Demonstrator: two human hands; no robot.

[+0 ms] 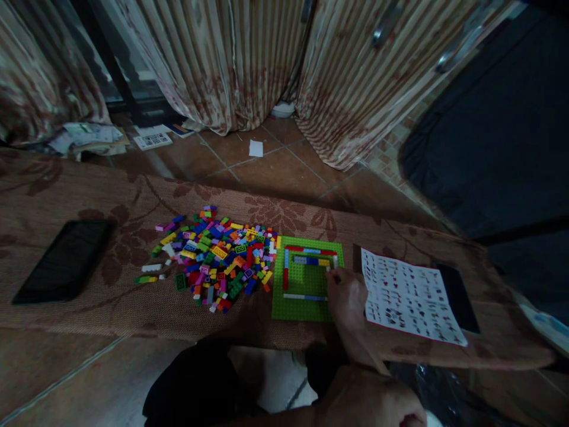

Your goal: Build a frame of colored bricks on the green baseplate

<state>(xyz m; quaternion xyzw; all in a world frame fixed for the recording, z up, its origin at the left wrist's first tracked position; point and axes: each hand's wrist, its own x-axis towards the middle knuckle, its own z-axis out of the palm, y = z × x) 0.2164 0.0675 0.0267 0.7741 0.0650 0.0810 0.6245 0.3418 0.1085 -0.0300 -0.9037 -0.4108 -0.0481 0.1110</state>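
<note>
My right hand (347,295) reaches over the right side of a green baseplate (302,311), fingers pinched at a small white toy brick (328,268) near the inner row's right end. That inner row (311,261) has grey, blue and yellow bricks. Around it stands an outer outline of red, light blue and white bricks, with a red brick (285,279) on its left side. The hand covers part of the plate's right edge. Lower down, my left hand (371,394) lies curled across my right forearm, nearest the camera; whatever its fingers hold is hidden.
Left of the plate spreads a pile of mixed toy bricks (217,252). Farther left lies a black tablet (64,261). A printed picture sheet (411,296) lies right of my hand, over a dark flat object (457,296). A patterned cloth (106,314) covers the bench.
</note>
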